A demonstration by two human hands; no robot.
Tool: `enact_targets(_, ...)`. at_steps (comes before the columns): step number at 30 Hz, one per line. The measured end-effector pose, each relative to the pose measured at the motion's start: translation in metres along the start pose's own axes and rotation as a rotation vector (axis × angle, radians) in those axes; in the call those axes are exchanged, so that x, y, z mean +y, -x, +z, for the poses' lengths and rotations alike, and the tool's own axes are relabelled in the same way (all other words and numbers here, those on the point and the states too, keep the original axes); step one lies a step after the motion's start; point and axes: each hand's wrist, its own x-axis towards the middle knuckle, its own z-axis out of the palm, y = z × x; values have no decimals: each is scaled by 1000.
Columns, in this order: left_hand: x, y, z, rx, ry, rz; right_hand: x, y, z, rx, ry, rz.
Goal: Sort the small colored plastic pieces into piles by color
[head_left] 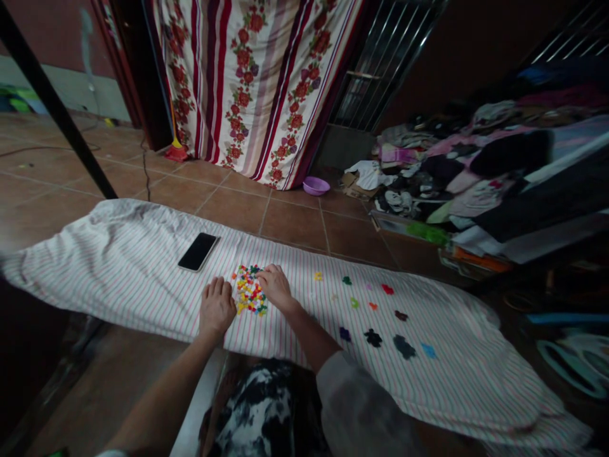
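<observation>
A mixed pile of small coloured pieces [250,293], like beads, lies on a striped cloth [143,273]. My left hand [217,306] rests palm down on the cloth at the pile's left edge, fingers stretched forward and nothing visible in them. From the right, my right hand [276,284] reaches over the pile's upper right side. Its fingertips are drawn together among the pieces; whether one is pinched there is too small to see. Single-colour clusters lie to the right, among them a black one [373,337], a dark grey one [404,346] and a red one [387,289].
A phone [198,252] lies on the cloth, left of the pile. Beyond the cloth are a tiled floor, a purple basin [316,185] and a hanging floral curtain [257,82]. Heaped clothes [457,158] fill the right side. A dark pole [61,108] slants at the left.
</observation>
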Motion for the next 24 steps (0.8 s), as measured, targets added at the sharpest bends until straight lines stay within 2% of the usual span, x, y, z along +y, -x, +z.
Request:
enact_targets(8,0,-1,-1,-7,15,-15,-11,-13,8,-59,49,5)
enact_targets(16,0,-1,0,18,61,-20,-20,-22,14,-95,139,83)
enact_targets(24,0,-1,0,19,55,-12,-19,-12,11,-42,33,122)
